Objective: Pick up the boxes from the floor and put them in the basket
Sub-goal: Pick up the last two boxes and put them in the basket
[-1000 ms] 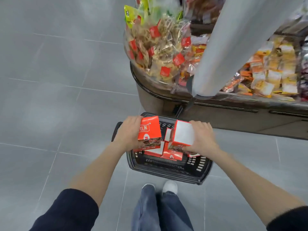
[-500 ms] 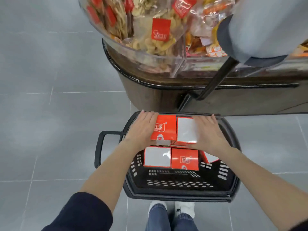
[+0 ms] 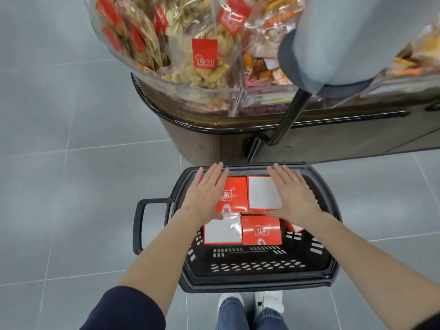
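Both hands are flat, fingers straight, with neither grip closed on anything. The left hand (image 3: 206,195) lies on the red box (image 3: 234,194) and the right hand (image 3: 294,198) on the white-faced box (image 3: 262,191) just beside it (far end of the basket (image 3: 257,285)) — 2 more boxes (image 3: 222,229) sit nearer the feet.

I'm seeing orange-red and white boxes (image 3: 260,229) lying in a black slotted basket (image 3: 257,265) on grey floor tiles (image 3: 83,175).

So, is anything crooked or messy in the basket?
Mostly tidy: four boxes lie flat in two rows in the basket. A fifth box, by the right wall under the wrist of the right hand, sits tilted instead of flat. It is partly hidden.
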